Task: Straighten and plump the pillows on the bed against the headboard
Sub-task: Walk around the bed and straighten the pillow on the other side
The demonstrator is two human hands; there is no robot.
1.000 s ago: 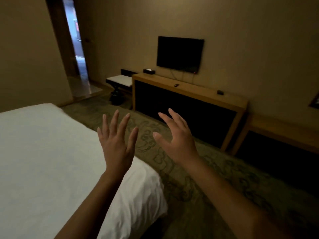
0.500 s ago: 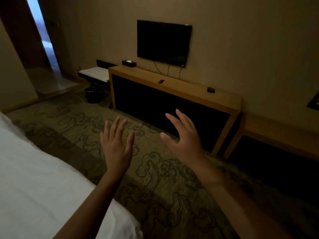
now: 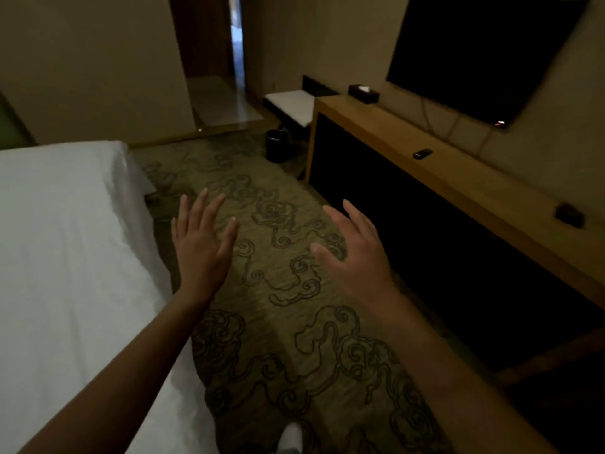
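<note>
Hands are raised side by side in mid-frame, palms facing away from the camera, both empty. Left hand (image 3: pixel 201 245) is held upright with fingers spread and extended, its forearm running down to the lower left across the edge of the bed (image 3: pixel 65 257). Right hand (image 3: pixel 355 253) is likewise spread, fingers angled toward the upper left, thumb out to the side, forearm leading to the lower right. Neither hand touches anything; both are over the patterned carpet (image 3: pixel 281 322) between the bed and a long wooden console (image 3: pixel 458 178). The bed, covered in a white sheet, fills the left of the frame; pillows and headboard cannot be seen. A wall-mounted television (image 3: pixel 474 54) occupies the upper right above the console, on which a tissue box (image 3: pixel 363 93) and a remote (image 3: pixel 422 154) rest. A black bin (image 3: pixel 276 145) stands near the console's far end.
</note>
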